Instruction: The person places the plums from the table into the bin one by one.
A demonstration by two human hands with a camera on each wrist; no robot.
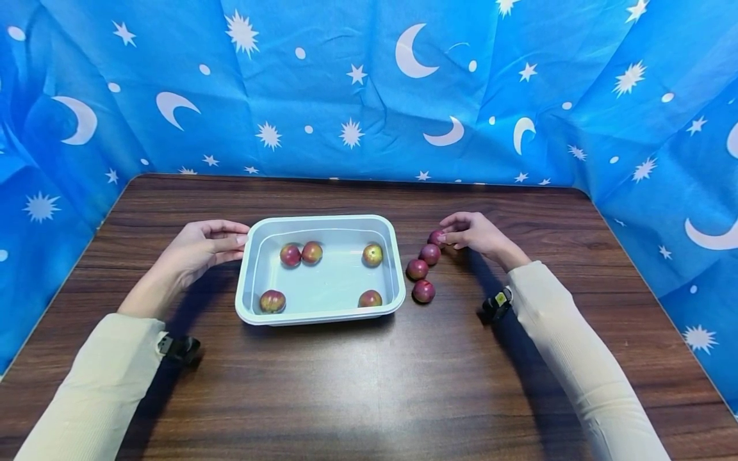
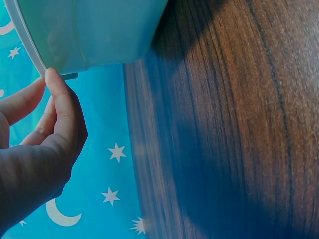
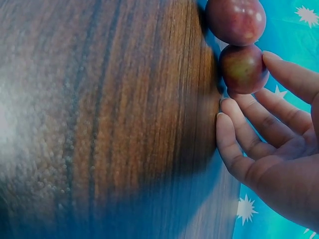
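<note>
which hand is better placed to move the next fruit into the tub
Right. The right hand already has its fingertips on the farthest fruit of the row beside the tub, while the left hand rests on the tub's opposite rim.

My right hand (image 1: 474, 234) covering most of the far plum (image 1: 437, 237), tub (image 2: 89, 35) cropped in my left wrist view, both forearms cut off below.

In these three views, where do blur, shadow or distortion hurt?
Head: sharp, wide-angle bending of the table edges, soft shadows beside both arms. Left wrist: tub slightly soft, dark shadow on wood. Right wrist: wood blurred at left with pale glare; fruit clear.
</note>
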